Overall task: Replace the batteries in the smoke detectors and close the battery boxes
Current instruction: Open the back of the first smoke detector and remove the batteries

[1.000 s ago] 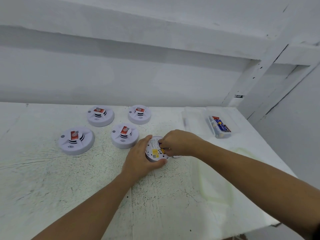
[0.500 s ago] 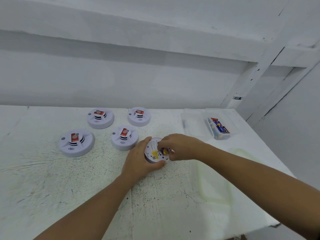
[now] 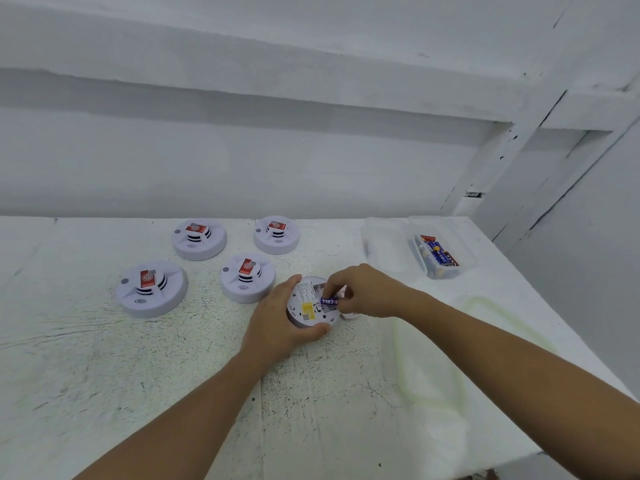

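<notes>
Near centre on the white, scuffed tabletop: one smoke detector, underside up, yellow label showing. Left hand grips its left rim, thumb on the near edge, a finger on the far edge. Right hand pinches a blue battery between thumb and fingertips, lying sideways over the open battery bay; whether it is seated cannot be told. Beyond, left: four detectors face up, red labels on top, set apart: near-left unit, near-right unit, far-left unit, far-right unit. Far right: clear plastic box holding spare batteries.
</notes>
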The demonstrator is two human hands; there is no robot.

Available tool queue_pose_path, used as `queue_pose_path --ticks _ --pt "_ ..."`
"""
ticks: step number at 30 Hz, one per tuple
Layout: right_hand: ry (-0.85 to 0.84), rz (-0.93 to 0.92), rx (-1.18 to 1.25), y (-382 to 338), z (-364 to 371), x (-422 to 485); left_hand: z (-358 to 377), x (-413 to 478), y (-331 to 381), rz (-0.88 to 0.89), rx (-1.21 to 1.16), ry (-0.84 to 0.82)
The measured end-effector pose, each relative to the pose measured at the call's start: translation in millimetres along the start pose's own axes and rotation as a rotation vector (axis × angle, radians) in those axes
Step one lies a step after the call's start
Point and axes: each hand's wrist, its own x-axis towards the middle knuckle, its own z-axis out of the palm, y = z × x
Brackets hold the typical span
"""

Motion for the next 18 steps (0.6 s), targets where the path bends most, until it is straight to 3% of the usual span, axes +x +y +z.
queue_pose_path --ticks 5,11,15,18 --pt "0.026 0.216 0.602 13 -24 5 1 1 0 0.010 0.026 0.000" --pt "0.137 0.346 1.244 40 -65 8 1 1 1 0.008 0.043 0.002" --pt "0.288 0.384 1.424 61 -85 15 2 2 0 0.004 0.059 0.002" --pt "0.371 0.463 1.372 77 -89 24 2 1 1 0.007 0.069 0.008"
